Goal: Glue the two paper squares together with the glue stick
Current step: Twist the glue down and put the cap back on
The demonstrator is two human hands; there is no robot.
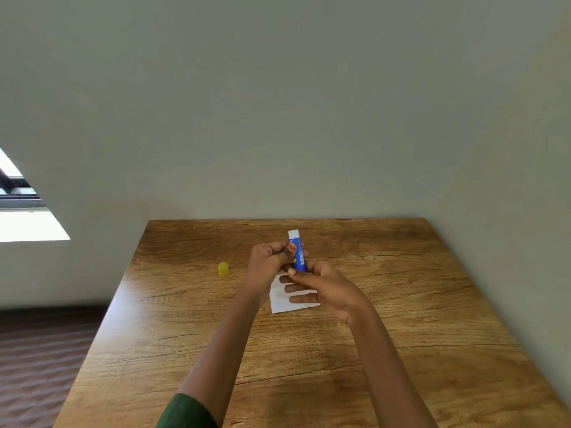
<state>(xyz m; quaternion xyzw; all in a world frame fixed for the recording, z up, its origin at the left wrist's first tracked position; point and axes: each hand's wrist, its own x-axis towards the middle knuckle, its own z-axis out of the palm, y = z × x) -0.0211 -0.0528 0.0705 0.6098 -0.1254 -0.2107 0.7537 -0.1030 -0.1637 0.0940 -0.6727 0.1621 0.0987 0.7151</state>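
Two hands meet over the middle of the wooden table (401,304) in the single head view, both on the glue stick (298,257), which stands nearly upright above the surface with its white glue end (293,233) uppermost and bare. The left hand (268,261) wraps its curled fingers and thumb round the blue barrel. The right hand (324,288) pinches the bottom end between thumb and forefinger, its other fingers spread loosely below. The yellow cap (223,269) stands on the table well apart to the left. White paper (279,299) lies flat just under the hands, partly hidden by them, so I cannot tell whether it is one square or two stacked. The step in hand looks like winding the glue up by its base. To do it well, keep the barrel steady in the left hand, turn only the base, and raise just a short stub, since a long column smears and may snap. Nothing seems to be spread yet. Next, one hand should pin the paper flat while the stick strokes out to its edges and corners.
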